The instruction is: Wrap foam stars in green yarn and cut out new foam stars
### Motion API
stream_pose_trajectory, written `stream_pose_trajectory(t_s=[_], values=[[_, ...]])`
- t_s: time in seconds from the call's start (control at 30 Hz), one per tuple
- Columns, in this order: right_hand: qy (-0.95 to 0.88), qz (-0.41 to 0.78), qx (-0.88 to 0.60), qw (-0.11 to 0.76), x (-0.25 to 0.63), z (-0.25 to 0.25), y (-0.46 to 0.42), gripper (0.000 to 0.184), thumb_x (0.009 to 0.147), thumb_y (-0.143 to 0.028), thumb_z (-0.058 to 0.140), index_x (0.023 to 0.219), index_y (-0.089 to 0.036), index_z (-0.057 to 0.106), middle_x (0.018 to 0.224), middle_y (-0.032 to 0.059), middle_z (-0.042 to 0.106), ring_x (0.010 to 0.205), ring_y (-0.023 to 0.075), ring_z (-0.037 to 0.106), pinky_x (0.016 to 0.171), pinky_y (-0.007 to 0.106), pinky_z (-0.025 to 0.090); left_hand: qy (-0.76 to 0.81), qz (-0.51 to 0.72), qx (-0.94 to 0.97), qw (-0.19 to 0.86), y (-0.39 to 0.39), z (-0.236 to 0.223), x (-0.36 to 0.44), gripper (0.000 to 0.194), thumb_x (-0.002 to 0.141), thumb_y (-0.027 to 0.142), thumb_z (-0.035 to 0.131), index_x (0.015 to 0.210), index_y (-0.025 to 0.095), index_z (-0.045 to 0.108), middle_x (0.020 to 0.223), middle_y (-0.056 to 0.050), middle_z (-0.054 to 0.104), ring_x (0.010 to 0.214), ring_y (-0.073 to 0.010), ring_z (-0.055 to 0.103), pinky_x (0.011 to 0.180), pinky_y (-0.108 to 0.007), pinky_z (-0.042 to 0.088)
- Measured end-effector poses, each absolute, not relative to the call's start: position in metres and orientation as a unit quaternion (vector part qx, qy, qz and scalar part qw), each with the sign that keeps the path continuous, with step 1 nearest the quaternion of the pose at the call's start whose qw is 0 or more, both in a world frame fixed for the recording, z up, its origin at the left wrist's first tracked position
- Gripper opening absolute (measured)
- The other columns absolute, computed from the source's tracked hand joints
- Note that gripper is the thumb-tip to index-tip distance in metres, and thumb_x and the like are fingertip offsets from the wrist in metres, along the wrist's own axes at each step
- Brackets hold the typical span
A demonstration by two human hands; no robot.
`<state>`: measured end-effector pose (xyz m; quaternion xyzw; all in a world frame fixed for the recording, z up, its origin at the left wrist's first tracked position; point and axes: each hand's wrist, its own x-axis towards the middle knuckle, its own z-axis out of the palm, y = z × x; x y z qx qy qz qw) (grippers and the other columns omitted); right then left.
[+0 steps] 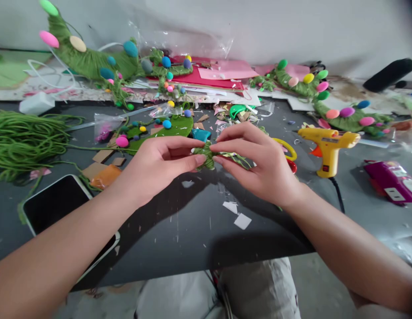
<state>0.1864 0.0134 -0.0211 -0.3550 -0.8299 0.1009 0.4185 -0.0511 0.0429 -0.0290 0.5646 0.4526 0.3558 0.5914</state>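
Observation:
Between my two hands, just above the dark table point(179, 230), is a small green yarn-wrapped piece point(206, 156). My left hand point(162, 166) pinches its left side with thumb and fingers. On its right side, the fingertips of my right hand point(259, 159) close on it, and green strands trail beneath that palm. The exact shape of the piece is partly hidden by my fingers. Behind my hands lie a green felt piece point(181, 127) and a blue scrap point(201, 134). A bundle of green yarn point(26, 141) rests at the left.
A yellow glue gun point(328, 144) and a purple power strip point(394, 179) stand at the right. A phone point(56, 201) lies under my left forearm. Yarn-wrapped shapes with coloured balls point(93, 57) line the back. White paper scraps point(242, 221) lie near the front.

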Motion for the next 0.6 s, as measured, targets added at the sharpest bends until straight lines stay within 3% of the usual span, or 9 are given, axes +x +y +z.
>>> stream_pose_trajectory(t_s=[0.43, 0.6], values=[[-0.857, 0.045, -0.342, 0.383, 0.1843, -0.0222, 0.0103, 0.016, 0.106, -0.018, 0.061, 0.104, -0.023, 0.076, 0.109, 0.0082, 0.072, 0.097, 0.0209, 0.070, 0.087, 0.040, 0.061, 0.473, 0.355, 0.573, 0.568, 0.0412, -0.0292, -0.0485, 0.035, 0.073, 0.034, 0.098, 0.106, 0.029, 0.087, 0.099, -0.002, 0.086, 0.089, -0.0223, 0.079, 0.077, -0.034, 0.060], [-0.869, 0.029, -0.363, 0.334, 0.1843, -0.0213, 0.0079, 0.018, 0.107, -0.019, 0.056, 0.107, -0.024, 0.074, 0.115, 0.0091, 0.072, 0.103, 0.0247, 0.067, 0.090, 0.044, 0.058, 0.470, 0.349, 0.583, 0.564, 0.0390, -0.0272, -0.0484, 0.036, 0.077, 0.037, 0.096, 0.110, 0.027, 0.086, 0.100, 0.001, 0.085, 0.093, -0.0219, 0.078, 0.082, -0.033, 0.061]])
